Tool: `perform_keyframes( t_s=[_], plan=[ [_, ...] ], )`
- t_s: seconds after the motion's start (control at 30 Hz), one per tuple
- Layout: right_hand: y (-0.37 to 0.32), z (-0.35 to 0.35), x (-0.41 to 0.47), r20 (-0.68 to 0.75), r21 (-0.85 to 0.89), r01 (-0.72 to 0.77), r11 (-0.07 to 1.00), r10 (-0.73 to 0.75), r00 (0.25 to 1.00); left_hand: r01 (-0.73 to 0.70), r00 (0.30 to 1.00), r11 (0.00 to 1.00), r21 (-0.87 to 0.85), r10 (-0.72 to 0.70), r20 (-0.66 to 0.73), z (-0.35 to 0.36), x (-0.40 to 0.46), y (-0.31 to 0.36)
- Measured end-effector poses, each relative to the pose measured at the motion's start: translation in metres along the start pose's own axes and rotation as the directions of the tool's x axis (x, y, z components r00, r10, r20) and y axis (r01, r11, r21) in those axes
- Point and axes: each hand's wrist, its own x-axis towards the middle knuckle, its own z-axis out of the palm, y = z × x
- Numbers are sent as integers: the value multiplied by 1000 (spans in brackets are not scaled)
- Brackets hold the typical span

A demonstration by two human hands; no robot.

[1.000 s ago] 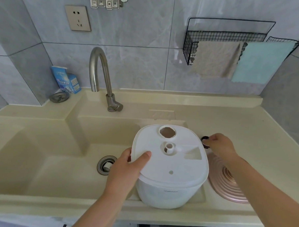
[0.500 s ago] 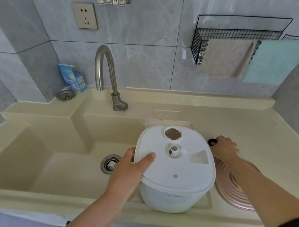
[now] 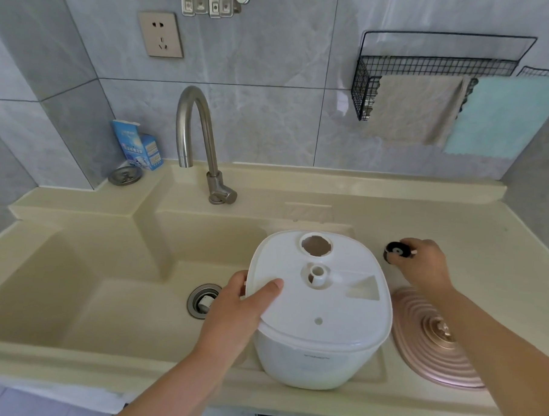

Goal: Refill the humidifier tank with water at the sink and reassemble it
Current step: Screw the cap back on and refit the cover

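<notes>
A cream desk [image 3: 455,215] runs along the grey tiled wall, with a deep sink [image 3: 106,279] sunk into its left part and a drain [image 3: 203,300] in the basin floor. A curved steel faucet [image 3: 194,135] rises from the back edge of the sink. On the wall at the upper right hangs a black wire rack [image 3: 430,66] with a beige cloth [image 3: 419,110] and a pale blue cloth [image 3: 506,117] draped from it. The white humidifier tank [image 3: 319,310] stands upside down at the right edge of the sink, near the front edge of the desk, its flat underside up, with a round fill opening [image 3: 316,245] showing uncapped toward the back. Just right of the tank a ribbed rose-gold lid [image 3: 434,340] lies flat on the desk. The left hand [image 3: 240,313] grips the tank's left rim, thumb laid over the top face and fingers curled down the side. The right hand [image 3: 425,261] is closed on a small black cap [image 3: 397,251], pinched in its fingertips just beside the tank's back right corner. A blue carton [image 3: 140,145] and a metal strainer [image 3: 125,174] sit at the back left corner of the desk.
</notes>
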Motion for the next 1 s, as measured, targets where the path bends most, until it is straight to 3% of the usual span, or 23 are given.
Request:
perform_keyframes(
  t_s=[0.07, 0.17, 0.27, 0.4, 0.63, 0.77, 1.0],
  plan=[
    [-12, -8, 2, 45, 274, -65, 959, 55, 997, 2, 1000, 1000, -5, -2, 2, 0, 0, 0],
    [-42, -22, -1, 133, 612, -93, 785, 13, 991, -1, 1000, 1000, -9, 1, 6, 0, 0, 0],
    [-78, -35, -11, 216, 742, -66, 667, -145, 965, -4, 1000, 1000, -8, 4, 7, 0, 0, 0],
    [-124, -45, -28, 298, 778, -7, 628, -360, 884, -3, 1000, 1000, -10, 3, 4, 1, -1, 0],
    [-164, -45, -41, 373, 465, 332, 820, -522, 767, -9, 1000, 1000, -19, 9, -20, 3, 1, -1],
    [-174, -42, -45, 458, 220, 529, 819, -566, 685, -2, 1000, 1000, -11, 2, 3, 2, 3, -3],
    [-179, -34, -47, 583, 26, 630, 776, -524, 621, -7, 1000, 1000, 19, 7, -2, 2, 5, -6]
  ],
)
